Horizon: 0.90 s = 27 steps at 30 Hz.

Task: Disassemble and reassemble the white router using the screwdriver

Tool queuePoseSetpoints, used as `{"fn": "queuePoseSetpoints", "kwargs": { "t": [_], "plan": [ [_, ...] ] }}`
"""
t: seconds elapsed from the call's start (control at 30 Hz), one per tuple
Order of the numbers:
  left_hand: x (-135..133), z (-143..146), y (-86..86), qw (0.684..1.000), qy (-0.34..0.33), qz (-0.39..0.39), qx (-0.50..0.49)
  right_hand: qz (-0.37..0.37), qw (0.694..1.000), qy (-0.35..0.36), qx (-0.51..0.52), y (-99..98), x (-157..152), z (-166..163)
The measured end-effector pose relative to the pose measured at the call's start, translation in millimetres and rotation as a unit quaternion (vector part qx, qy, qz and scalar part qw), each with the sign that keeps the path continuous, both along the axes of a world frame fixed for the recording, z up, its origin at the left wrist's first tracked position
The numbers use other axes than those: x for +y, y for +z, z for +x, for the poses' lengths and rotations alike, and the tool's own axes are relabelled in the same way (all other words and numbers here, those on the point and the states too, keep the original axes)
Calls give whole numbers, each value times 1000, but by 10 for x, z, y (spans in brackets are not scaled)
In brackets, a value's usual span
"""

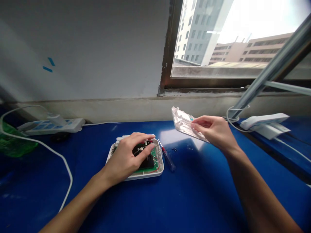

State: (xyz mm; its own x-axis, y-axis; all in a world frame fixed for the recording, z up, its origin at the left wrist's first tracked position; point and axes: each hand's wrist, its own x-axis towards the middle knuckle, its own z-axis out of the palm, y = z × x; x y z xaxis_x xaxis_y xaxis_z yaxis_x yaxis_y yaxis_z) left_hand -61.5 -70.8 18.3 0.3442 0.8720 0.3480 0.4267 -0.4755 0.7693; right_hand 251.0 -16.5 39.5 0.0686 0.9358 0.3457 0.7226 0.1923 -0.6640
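A white plastic cover point(183, 122) is pinched in my right hand point(215, 129), tilted and raised above the table, its ribbed inner side partly showing. My left hand point(128, 152) lies over an open white device housing point(145, 175), thumb and fingers apart, the fingertips near its far right rim. Inside the housing are a green circuit board point(155, 158), a black part point(147, 161) and thin wires; my left hand hides the left portion. Just right of the housing, a screwdriver point(168, 160) with a clear handle and red collar lies on the table, beside a few small dark screws point(174, 149).
The blue table point(184, 200) meets a wall and window at the back. A power strip point(55, 126) with a plug and a white cable point(65, 165) are at left, near a green plastic bag point(14, 139). White adapters point(264, 124) and a metal pole point(262, 74) stand at right.
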Motion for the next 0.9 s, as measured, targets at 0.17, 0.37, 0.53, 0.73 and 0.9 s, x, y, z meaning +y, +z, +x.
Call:
{"fn": "queuePoseSetpoints", "kwargs": {
  "t": [0.17,0.37,0.53,0.73,0.9],
  "plan": [
    [-21,-156,149,894,-58,-312,-316,226,966,116,-47,-81,-274,-799],
    [-115,-495,112,879,-16,-344,-330,238,947,216,-15,-232,-479,-1286],
    [-157,-907,6,873,144,-272,-379,138,978,159,-13,-164,-341,-1045],
    [-172,-1143,3,874,217,-193,-388,-88,942,273,-172,-299,-216,-856],
    [-169,-1120,3,872,231,-176,-395,-147,949,267,-77,-332,-205,-905]
  ]
}}
